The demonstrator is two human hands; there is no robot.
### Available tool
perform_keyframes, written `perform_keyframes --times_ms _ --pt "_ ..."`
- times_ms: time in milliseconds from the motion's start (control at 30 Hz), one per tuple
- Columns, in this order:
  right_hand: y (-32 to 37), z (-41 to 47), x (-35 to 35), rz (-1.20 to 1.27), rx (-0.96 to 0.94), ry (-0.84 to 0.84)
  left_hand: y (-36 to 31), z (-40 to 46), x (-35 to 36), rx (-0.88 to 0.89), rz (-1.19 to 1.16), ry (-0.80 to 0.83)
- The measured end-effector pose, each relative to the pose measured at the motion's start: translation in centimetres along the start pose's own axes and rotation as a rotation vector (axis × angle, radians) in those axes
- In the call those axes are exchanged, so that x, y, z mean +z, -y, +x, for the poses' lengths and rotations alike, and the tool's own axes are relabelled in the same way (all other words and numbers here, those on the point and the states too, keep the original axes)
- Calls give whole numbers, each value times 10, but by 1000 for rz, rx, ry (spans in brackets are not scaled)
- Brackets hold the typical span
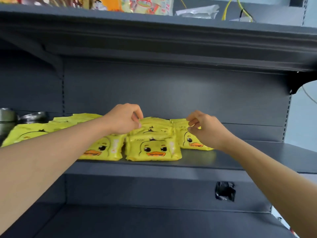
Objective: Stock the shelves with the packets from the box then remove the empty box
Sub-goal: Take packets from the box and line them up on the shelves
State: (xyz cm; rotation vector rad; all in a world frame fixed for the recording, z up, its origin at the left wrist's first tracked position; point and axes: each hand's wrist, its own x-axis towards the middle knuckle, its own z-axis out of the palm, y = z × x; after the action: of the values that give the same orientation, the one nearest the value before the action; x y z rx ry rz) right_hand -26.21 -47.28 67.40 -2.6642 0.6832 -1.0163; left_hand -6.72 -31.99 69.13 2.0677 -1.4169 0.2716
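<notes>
- Packets (153,148): yellow, printed with a duck face, lying in overlapping rows on the middle shelf (240,158), left of centre; right part of that shelf bare.
- Left hand (124,119): reaching over the middle row, fingers curled, fingertips pinching the far edge of a packet in that row.
- Right hand (204,129): over the rightmost row, thumb and forefinger drawn together on the top edge of a packet there; grip looks like a pinch, contact partly blurred.
- Box: not in view.
- Metal pots (10,117): far left on the same shelf, behind the packets.
- Upper shelf (154,19): colourful bags (137,5), a clear plastic wrapper (197,12), a yellow cable (228,9).
- Lower shelf (137,220): a patch of black tape (225,191) on its back panel.
</notes>
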Motion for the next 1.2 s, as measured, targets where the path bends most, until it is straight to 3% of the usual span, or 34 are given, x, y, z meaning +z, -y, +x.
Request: perform_keyframes --times_ms 267,500,767,1067,1200 --pt "117 -81 81 86 -44 194 88 -127 -23 -120 -75 160" --pt "152 -161 180 163 87 434 160 -225 13 -236 -116 353" --pt "143 -243 285 167 268 703 219 -317 87 -418 -168 593" --pt "92 -337 392 189 386 1004 281 -418 188 -628 -99 820" --pt "67 -371 435 196 453 1099 308 -463 236 -786 -172 878"
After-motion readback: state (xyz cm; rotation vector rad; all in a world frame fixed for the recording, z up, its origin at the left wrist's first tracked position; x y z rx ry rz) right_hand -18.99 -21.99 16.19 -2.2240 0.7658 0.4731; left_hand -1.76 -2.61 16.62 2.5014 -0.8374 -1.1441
